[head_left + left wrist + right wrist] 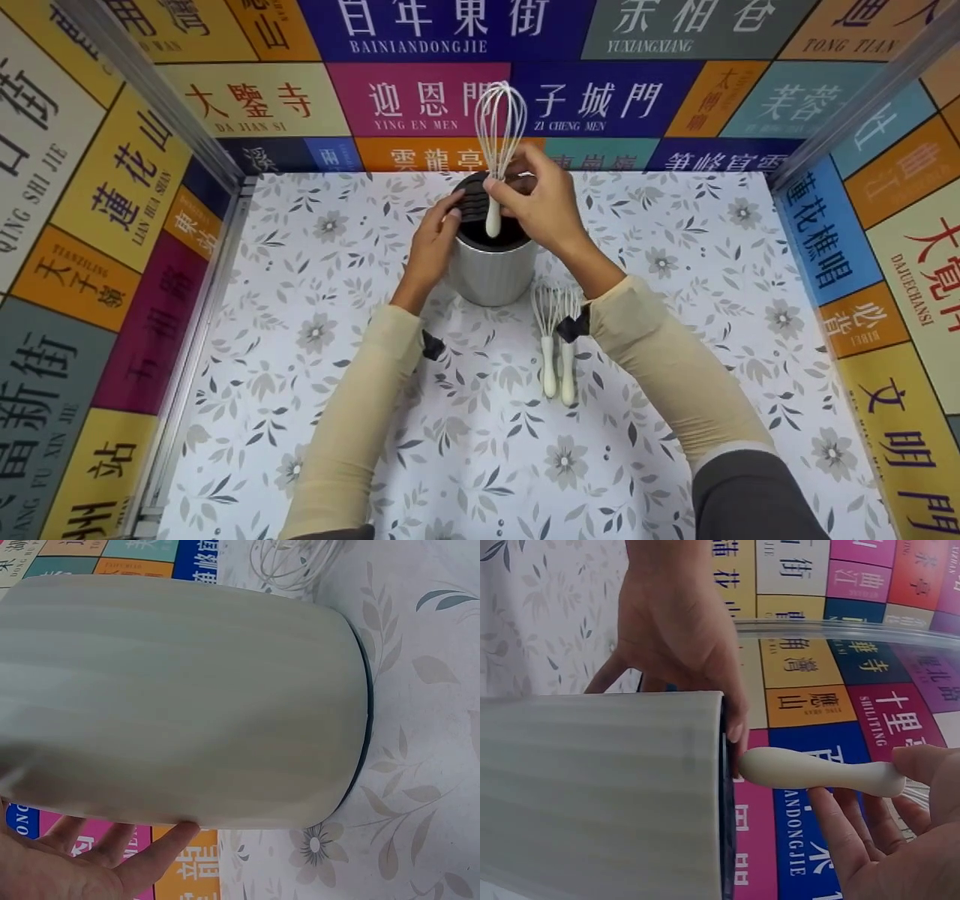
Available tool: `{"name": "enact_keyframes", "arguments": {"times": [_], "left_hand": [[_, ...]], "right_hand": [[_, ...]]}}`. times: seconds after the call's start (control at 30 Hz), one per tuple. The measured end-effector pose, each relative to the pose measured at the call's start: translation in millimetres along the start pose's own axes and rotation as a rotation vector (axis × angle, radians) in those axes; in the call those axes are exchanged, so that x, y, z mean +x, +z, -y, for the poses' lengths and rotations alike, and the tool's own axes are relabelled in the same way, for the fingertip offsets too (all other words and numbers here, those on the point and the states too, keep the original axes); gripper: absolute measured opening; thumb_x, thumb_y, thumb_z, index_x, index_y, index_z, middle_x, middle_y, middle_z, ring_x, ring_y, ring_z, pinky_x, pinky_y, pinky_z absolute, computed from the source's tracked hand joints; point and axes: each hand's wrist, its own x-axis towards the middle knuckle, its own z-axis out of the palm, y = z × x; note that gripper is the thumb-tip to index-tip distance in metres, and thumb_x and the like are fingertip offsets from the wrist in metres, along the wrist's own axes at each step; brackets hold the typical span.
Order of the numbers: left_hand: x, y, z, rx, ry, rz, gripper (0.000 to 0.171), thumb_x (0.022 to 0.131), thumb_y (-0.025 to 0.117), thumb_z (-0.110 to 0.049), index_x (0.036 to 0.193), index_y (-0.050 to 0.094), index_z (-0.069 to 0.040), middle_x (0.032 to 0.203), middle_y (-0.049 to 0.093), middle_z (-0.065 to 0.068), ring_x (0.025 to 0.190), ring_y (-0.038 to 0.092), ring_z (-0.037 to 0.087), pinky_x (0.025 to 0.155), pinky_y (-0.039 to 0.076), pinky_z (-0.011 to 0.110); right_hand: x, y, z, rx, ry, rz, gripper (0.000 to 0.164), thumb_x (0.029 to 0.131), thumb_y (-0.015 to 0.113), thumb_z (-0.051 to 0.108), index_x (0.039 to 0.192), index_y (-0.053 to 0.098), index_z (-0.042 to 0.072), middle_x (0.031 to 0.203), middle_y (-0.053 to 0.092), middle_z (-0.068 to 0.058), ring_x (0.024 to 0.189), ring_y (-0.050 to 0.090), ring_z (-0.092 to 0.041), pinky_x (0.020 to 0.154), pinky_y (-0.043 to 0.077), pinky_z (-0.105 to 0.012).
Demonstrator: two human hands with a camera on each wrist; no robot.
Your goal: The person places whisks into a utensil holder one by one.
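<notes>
My right hand (551,199) pinches a whisk (493,216) where its cream handle meets the wires. The wire loops point up and away, and the handle's butt hangs over the mouth of a ribbed, pale utensil holder (495,279). In the right wrist view the handle (802,769) lies between thumb and fingers, its end close to the dark rim. My left hand (431,247) grips the holder at its upper left, fingertips at the rim. A black slotted insert (474,202) shows inside the mouth. From the left wrist, the holder (187,705) stands on the table, fingers along its side.
Two more whisks, one (549,367) beside another (568,379), lie on the floral table covering (465,450) right of the holder, partly under my right wrist. Panels with printed characters (420,101) wall the table at the back and both sides.
</notes>
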Motion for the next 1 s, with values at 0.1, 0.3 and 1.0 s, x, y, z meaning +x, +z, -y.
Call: {"name": "enact_keyframes", "arguments": {"times": [0.1, 0.3, 1.0], "left_hand": [[0.2, 0.3, -0.3, -0.014, 0.002, -0.001, 0.041, 0.109, 0.042, -0.046, 0.147, 0.053, -0.04, 0.155, 0.048, -0.001, 0.145, 0.043, 0.017, 0.119, 0.036, 0.041], [0.4, 1.0, -0.4, -0.027, 0.004, -0.011, 0.04, 0.109, 0.044, -0.043, 0.147, 0.055, -0.036, 0.153, 0.05, 0.0, 0.143, 0.044, 0.016, 0.119, 0.036, 0.039], [0.5, -0.5, -0.3, -0.012, -0.013, 0.009, 0.044, 0.109, 0.04, -0.044, 0.151, 0.051, -0.032, 0.151, 0.05, 0.003, 0.14, 0.047, 0.018, 0.115, 0.042, 0.041]], "right_hand": [[2, 6, -4, -0.019, 0.002, 0.011, 0.036, 0.093, 0.076, 0.027, 0.124, 0.064, 0.013, 0.106, 0.066, -0.007, 0.094, 0.074, -0.019, 0.073, 0.063, -0.035], [5, 14, -13, -0.081, -0.012, 0.031, 0.036, 0.092, 0.077, 0.033, 0.119, 0.065, 0.013, 0.101, 0.069, -0.004, 0.09, 0.073, -0.014, 0.071, 0.062, -0.031], [7, 29, -40, -0.311, -0.061, 0.09, 0.029, 0.092, 0.076, 0.027, 0.116, 0.067, 0.014, 0.104, 0.073, -0.002, 0.093, 0.073, -0.015, 0.084, 0.058, -0.032]]}}
